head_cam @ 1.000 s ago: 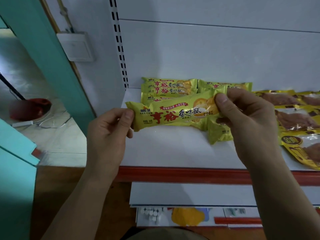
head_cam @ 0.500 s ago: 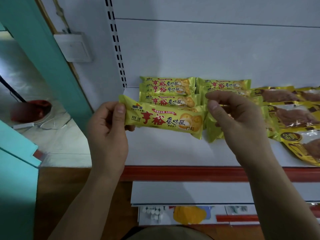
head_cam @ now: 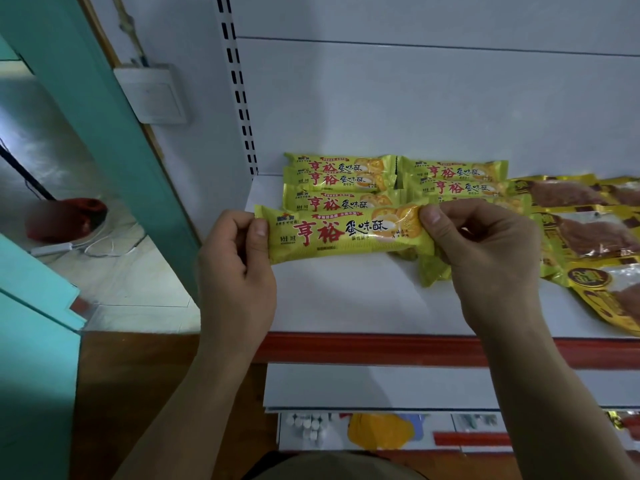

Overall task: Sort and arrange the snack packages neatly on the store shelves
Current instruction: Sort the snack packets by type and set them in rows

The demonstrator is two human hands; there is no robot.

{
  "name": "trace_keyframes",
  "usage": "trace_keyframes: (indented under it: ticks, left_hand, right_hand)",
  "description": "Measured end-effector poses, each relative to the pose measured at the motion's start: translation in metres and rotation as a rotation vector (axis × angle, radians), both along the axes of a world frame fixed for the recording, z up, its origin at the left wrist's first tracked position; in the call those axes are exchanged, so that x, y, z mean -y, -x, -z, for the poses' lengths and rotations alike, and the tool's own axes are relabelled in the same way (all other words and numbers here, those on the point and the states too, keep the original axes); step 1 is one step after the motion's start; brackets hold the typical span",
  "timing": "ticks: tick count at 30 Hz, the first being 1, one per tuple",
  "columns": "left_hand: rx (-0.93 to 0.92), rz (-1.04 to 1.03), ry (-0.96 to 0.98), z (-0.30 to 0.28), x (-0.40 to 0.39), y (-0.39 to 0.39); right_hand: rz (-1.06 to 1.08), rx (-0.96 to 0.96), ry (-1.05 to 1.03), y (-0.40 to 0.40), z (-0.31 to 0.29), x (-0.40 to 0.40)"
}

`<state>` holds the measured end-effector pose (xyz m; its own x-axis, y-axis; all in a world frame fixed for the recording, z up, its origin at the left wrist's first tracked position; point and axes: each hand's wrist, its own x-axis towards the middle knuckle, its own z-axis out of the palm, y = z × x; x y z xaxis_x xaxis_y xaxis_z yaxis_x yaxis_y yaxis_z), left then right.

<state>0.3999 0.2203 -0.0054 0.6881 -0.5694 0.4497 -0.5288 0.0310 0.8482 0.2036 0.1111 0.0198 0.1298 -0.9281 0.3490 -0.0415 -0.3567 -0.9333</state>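
Yellow snack package (head_cam: 343,233) is held level above the white shelf (head_cam: 346,299), pinched at its left end by the left hand (head_cam: 239,271) and at its right end by the right hand (head_cam: 485,251). Behind it, matching yellow packages (head_cam: 339,185) are stacked; brown-and-gold packets (head_cam: 585,233) lie further right.

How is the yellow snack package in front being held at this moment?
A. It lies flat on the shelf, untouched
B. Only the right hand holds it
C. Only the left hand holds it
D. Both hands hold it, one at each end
D: the left hand pinches the left end of the yellow snack package and the right hand pinches its right end, above the shelf.
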Motion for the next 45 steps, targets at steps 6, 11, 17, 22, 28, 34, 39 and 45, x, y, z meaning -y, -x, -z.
trace_keyframes:
  ticks: [6,11,17,22,28,34,39,45]
  left_hand:
    - [0.007,0.109,-0.064,0.005,-0.001,-0.014]
    - [0.101,0.135,-0.192,0.008,-0.005,-0.02]
    - [0.196,0.076,-0.277,0.011,-0.006,-0.019]
    - [0.245,0.035,-0.337,0.013,-0.004,-0.02]
    - [0.285,0.031,-0.394,0.013,0.0,-0.02]
    - [0.286,0.009,-0.425,0.011,0.005,-0.02]
    - [0.282,0.02,-0.421,0.014,0.006,-0.023]
    - [0.255,0.017,-0.423,0.016,0.004,-0.022]
  right_hand:
    - [-0.072,-0.026,-0.067,0.008,0.008,0.006]
    - [-0.105,-0.195,-0.024,0.017,0.009,0.009]
    - [0.026,-0.397,0.081,0.018,0.01,0.008]
    - [0.181,-0.655,0.343,0.01,0.022,0.0]
    - [0.264,-0.754,0.399,0.014,0.028,0.007]
    - [0.3,-0.867,0.381,0.013,0.033,0.014]
    - [0.316,-0.897,0.36,0.009,0.034,0.012]
    - [0.312,-0.784,0.382,0.011,0.038,0.017]
